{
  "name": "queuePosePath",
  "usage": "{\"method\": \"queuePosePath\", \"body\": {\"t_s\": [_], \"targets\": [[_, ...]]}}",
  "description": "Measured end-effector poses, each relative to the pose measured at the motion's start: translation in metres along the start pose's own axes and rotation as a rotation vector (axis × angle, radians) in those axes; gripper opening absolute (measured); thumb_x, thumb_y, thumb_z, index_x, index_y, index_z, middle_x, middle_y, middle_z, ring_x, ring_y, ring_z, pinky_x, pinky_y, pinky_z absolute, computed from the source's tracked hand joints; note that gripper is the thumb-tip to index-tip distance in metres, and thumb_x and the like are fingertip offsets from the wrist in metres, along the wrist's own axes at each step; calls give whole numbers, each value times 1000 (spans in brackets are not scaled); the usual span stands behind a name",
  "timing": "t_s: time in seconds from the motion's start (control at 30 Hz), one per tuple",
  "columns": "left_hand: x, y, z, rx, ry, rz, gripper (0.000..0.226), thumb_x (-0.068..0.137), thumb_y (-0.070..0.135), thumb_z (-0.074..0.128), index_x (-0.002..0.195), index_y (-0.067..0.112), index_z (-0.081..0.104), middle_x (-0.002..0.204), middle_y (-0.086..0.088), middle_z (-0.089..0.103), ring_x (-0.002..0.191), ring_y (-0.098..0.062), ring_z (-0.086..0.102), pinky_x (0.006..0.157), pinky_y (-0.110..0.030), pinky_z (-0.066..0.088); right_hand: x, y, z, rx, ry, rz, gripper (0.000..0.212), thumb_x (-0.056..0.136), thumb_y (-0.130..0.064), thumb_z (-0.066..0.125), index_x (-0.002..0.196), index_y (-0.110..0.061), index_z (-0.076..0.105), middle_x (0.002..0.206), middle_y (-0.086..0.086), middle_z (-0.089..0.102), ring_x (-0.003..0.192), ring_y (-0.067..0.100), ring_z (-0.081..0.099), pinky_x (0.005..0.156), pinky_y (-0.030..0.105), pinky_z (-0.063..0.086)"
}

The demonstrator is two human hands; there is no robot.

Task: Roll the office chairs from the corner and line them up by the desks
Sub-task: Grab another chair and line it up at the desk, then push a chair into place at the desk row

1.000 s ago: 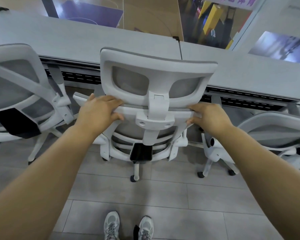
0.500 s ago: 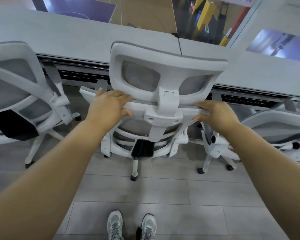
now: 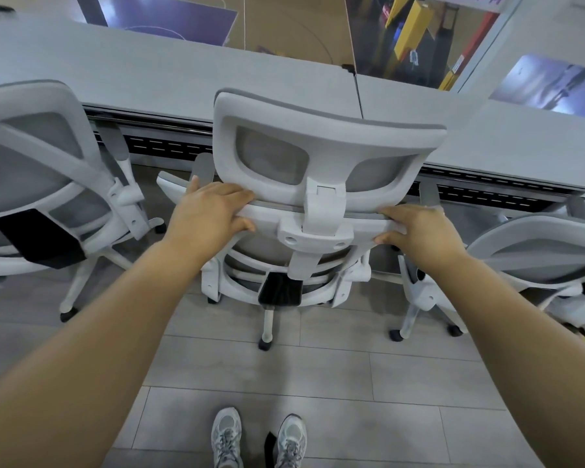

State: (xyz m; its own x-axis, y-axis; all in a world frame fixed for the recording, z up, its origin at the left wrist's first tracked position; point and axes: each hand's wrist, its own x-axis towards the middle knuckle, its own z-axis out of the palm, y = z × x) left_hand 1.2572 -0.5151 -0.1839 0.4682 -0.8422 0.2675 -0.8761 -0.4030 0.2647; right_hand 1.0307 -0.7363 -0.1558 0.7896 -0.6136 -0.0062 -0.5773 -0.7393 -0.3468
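Observation:
A white office chair with grey mesh (image 3: 321,143) stands in front of me, its headrest toward the grey desks (image 3: 169,79). My left hand (image 3: 210,214) grips the left end of the top bar of its backrest. My right hand (image 3: 416,228) grips the right end of the same bar. The seat is hidden under the backrest; one castor leg points back toward my feet. A second matching chair (image 3: 44,184) stands at the desk to the left and a third (image 3: 534,261) to the right, both close beside the middle one.
The desks run across the view, a seam between two tops behind the headrest. A perforated cable tray (image 3: 163,146) runs under the desk edge. Glass panels (image 3: 284,21) rise behind the desks. My grey shoes (image 3: 257,437) stand on grey floor tiles.
The middle chair has shifted a little to the right and toward the desk, with both hands still on its back bar. The neighbouring chairs have not moved.

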Motion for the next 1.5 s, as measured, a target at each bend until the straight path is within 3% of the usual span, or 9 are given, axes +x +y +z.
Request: {"method": "queuePosePath", "body": {"t_s": [0.13, 0.37, 0.6, 0.73, 0.8, 0.9, 1.0, 1.23, 1.5], "targets": [[-1, -2, -2, -14, 1, -10, 44, 73, 33, 72, 110, 11, 66, 109, -9, 66, 107, -30, 58, 103, -54, 25, 1, -1, 2, -18, -15, -4, 50, 77, -25, 73, 124, -16, 59, 127, 5, 59, 119, 24, 50, 95, 37, 42], [-1, 4, -3, -20, 4, -36, 43, 75, 32, 71, 113, 12, 64, 112, -7, 65, 109, -29, 55, 103, -47, 23, 3, 3, 2, -37, -42, 18, 47, 78, -26, 72, 122, -18, 60, 122, 3, 61, 113, 23, 51, 82, 28, 35], [0, 8, -3, -1, -12, -48, 44, 75, 31, 72, 114, 13, 64, 114, -8, 64, 111, -29, 55, 105, -50, 23, 2, 2, 0, -51, -48, 14, 48, 79, -29, 71, 124, -18, 58, 127, 4, 59, 118, 27, 49, 105, 50, 33], [-1, 7, -9, 1, -78, -77, 47, 78, 31, 70, 121, 18, 59, 121, -5, 59, 117, -27, 50, 111, -50, 18, -1, -4, -7, -144, -84, -2, 47, 84, -36, 64, 128, -25, 52, 131, -3, 54, 120, 23, 47, 91, 38, 41], [-4, 7, -16, 3, -104, -84, 47, 80, 30, 68, 125, 21, 56, 124, -3, 56, 118, -25, 49, 108, -45, 27, -2, -9, -14, -232, -106, -9, 44, 86, -38, 61, 128, -27, 51, 130, -4, 53, 117, 21, 49, 80, 34, 41], [-11, 7, -33, 28, -138, -149, 49, 83, 36, 64, 129, 27, 50, 131, 4, 50, 112, -20, 52, 88, -38, 47, -4, -22, -33, -303, -136, -24, 46, 87, -44, 57, 130, -30, 48, 132, -6, 53, 119, 19, 48, 86, 37, 45], [-19, 1, -52, 90, -182, -201, 46, 83, 42, 61, 127, 31, 51, 130, 9, 50, 111, -18, 52, 80, -32, 45, -8, -46, -52, -311, -184, -74, 52, 85, -51, 57, 132, -32, 46, 132, -8, 53, 120, 17, 49, 93, 39, 46], [-54, -36, -104, 192, -294, -326, 43, 82, 53, 56, 123, 38, 52, 127, 8, 54, 113, -17, 52, 88, -38, 48, -19, -133, -66, -308, -226, -391, 52, 83, -55, 55, 131, -36, 44, 131, -11, 53, 118, 13, 48, 94, 38, 44], [-124, -129, -161, 189, -341, -512, 36, 82, 51, 57, 116, 37, 56, 119, 6, 57, 107, -17, 53, 81, -34, 46, -2, -262, -19, -307, -268, -611, 52, 83, -55, 56, 130, -37, 45, 130, -11, 54, 115, 14, 50, 90, 38, 46]]}}
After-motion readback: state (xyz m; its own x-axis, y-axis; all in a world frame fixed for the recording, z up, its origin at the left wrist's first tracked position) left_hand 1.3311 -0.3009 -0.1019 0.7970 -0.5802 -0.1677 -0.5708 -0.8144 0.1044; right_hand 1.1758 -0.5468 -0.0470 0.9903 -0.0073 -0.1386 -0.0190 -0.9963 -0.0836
